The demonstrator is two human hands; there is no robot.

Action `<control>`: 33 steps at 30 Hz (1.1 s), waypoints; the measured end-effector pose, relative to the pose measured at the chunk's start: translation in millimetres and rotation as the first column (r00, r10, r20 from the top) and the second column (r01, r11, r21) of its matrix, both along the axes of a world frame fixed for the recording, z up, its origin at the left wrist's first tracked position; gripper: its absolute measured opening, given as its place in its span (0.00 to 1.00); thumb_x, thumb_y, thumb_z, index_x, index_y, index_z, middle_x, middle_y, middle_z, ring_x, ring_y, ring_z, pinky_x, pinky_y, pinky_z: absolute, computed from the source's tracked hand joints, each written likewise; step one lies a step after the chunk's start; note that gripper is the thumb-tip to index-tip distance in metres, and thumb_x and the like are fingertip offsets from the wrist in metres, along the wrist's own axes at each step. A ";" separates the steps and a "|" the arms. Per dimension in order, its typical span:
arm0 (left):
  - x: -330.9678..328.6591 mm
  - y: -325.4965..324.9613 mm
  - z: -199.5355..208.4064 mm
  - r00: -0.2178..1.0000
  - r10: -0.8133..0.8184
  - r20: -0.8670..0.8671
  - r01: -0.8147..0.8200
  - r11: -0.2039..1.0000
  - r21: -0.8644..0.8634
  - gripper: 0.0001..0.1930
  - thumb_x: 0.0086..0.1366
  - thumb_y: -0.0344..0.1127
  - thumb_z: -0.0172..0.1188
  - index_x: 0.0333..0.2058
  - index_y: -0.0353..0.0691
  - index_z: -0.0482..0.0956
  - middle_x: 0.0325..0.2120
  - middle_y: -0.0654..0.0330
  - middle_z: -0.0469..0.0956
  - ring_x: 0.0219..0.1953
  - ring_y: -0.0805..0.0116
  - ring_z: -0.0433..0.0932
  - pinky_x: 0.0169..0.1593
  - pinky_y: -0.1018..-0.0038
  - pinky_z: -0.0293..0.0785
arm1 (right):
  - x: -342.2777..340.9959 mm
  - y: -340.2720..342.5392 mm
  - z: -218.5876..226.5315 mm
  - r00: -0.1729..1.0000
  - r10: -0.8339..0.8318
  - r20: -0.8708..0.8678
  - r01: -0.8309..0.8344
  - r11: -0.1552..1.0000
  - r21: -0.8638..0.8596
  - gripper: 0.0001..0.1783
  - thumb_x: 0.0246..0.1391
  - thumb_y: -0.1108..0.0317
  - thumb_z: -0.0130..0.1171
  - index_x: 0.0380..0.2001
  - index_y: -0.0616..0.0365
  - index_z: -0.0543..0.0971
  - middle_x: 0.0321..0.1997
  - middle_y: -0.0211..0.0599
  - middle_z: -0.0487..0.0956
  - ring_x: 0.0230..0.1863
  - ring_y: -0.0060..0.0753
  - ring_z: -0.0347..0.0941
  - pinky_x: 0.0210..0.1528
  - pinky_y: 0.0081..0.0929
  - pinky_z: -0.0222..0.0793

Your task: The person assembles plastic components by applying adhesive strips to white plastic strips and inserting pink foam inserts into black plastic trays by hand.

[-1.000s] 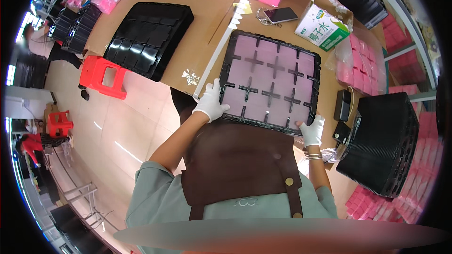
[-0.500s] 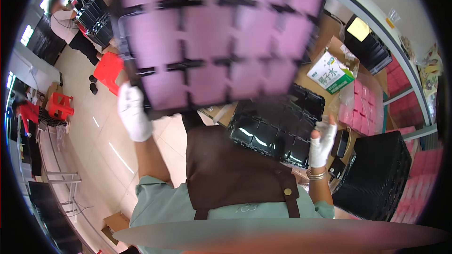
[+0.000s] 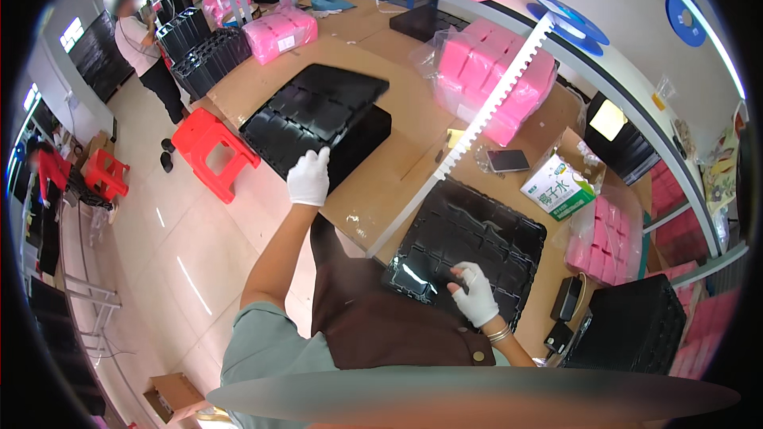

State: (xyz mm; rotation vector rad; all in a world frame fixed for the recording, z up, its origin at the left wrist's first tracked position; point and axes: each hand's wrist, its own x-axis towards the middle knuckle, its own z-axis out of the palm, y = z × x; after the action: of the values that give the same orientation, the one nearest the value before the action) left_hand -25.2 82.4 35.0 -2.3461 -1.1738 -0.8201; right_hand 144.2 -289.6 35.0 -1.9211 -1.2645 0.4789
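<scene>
My left hand [image 3: 308,179], in a white glove, holds the near edge of a black compartment tray [image 3: 314,103]. This tray lies tilted on top of a stack of black trays [image 3: 362,143], its right side raised off the stack. My right hand [image 3: 475,295] wears a white glove with bare fingertips. It hovers over the near part of another black compartment tray [image 3: 485,226], thumb and fingers apart and nothing between them. Whether it touches that tray I cannot tell. The cells of this tray look glossy and dark.
A white toothed strip [image 3: 497,103] crosses the cardboard-covered table [image 3: 381,56]. Pink wrapped packs [image 3: 497,71], a phone [image 3: 507,160] and a carton [image 3: 560,179] lie beyond. Black trays [image 3: 628,326] are stacked at right. A red stool [image 3: 211,151] stands left; another person [image 3: 139,48] stands farther off.
The tray with pink-looking cells, raised close before me, has gone down onto the stack at left with my left hand. My right hand has moved left over the near tray.
</scene>
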 end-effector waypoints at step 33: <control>91.7 -122.5 90.6 0.554 0.181 0.812 0.783 -0.444 -0.436 0.10 0.65 0.37 0.52 0.35 0.37 0.77 0.22 0.61 0.76 0.22 0.75 0.77 0.24 0.80 0.74 | 312.1 175.8 297.8 0.467 -0.493 0.734 -0.002 0.830 0.558 0.19 0.53 0.68 0.53 0.49 0.61 0.72 0.50 0.48 0.73 0.54 0.44 0.68 0.57 0.32 0.60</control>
State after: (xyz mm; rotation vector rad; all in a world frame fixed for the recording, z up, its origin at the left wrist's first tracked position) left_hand 66.5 -40.2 125.7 -4.6658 -1.3946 -1.0859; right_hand 456.3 -113.8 332.7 -1.8390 -1.4188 -1.0704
